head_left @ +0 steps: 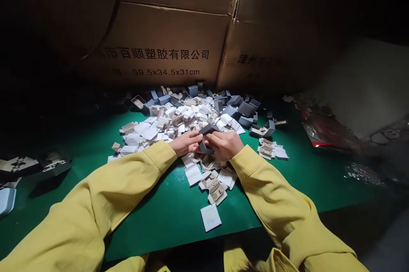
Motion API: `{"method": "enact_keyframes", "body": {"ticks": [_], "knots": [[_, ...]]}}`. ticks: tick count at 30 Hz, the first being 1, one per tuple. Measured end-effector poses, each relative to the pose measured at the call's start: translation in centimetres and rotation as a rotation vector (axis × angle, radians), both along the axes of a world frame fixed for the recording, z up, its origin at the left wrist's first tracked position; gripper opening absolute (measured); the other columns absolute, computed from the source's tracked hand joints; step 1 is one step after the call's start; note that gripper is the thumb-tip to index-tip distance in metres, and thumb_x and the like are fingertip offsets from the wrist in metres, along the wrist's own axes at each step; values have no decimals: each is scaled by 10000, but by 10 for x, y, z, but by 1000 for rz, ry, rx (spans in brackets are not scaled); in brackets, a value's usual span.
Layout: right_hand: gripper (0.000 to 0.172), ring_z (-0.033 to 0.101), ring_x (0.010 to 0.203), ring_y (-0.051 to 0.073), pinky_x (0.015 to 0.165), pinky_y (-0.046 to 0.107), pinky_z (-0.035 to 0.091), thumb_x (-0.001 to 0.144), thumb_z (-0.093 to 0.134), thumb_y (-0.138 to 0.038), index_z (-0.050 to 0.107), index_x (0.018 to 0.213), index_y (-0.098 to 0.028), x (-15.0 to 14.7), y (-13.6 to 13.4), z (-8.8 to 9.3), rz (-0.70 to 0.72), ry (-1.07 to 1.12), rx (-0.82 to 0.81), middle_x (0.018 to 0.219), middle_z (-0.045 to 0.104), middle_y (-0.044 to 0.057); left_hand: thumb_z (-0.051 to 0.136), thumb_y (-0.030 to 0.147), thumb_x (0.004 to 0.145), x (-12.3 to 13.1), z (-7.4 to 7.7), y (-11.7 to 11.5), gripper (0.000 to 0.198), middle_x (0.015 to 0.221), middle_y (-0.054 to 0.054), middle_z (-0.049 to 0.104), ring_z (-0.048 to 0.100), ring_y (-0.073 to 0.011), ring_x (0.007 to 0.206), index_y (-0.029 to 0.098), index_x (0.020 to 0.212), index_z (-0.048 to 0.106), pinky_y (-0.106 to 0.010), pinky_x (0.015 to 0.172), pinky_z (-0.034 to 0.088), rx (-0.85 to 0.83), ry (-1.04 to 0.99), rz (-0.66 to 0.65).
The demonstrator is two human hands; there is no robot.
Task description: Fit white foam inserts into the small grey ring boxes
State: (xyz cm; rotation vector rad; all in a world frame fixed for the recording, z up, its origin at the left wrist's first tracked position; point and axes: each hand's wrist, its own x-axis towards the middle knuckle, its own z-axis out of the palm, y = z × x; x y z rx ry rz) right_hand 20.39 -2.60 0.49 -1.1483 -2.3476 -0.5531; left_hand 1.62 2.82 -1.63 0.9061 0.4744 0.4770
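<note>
A small dark grey box [207,129] is held between my two hands above the near side of a pile of white folded card pieces [148,131]. My left hand [185,143] grips its left side, fingers closed on it. On the right side, my right hand [225,144] has its fingers bent round the box, which appears open. What lies inside the box cannot be made out. Below my hands, several loose card pieces [214,187] lie on the green table [159,216], with a square white piece [211,217] nearest the front edge.
Dark blue-grey boxes [246,109] lie behind the white pile and to its right. Large cardboard cartons [172,29] stand at the back. More open boxes [53,166] sit at the far left, and a red plastic bag [322,129] lies at the right.
</note>
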Motion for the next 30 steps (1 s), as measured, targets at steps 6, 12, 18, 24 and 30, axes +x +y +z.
{"method": "enact_keyframes", "body": {"ticks": [6,12,18,24,30], "knots": [[331,593,666,143,558,250,326,918,359,-328,654,906,-179,45,3,21,-607,96,-50,772,664,67,520,249,812,-3,13,3,444,984,-155,665,659,-242,856,107,1226,447,-391,750,525,-56,-8,169],[268,618,864,264,629,310,431,842,502,-349,611,970,-141,47,12,15,-938,-56,-568,971,647,134,500,243,814,-3,14,4,405,961,-147,676,661,-254,858,104,1193,468,-394,741,521,-90,-17,209],[216,604,909,262,657,312,445,865,452,-288,561,968,-132,41,16,11,-906,-45,-574,952,639,148,502,230,815,-2,16,4,411,971,-156,674,664,-256,838,96,1201,467,-393,731,521,-89,-8,188],[159,604,818,222,573,269,386,829,492,-297,524,943,-191,47,17,11,-847,-14,-584,919,625,78,468,222,827,-1,19,3,428,965,-169,671,664,-263,838,80,1230,449,-404,731,520,-85,17,186],[297,564,872,197,506,239,320,796,541,-279,507,1080,-202,32,7,19,-715,4,-346,1020,588,77,458,241,844,-2,18,3,413,970,-164,676,661,-264,874,84,1225,439,-421,788,503,-105,6,180]]}}
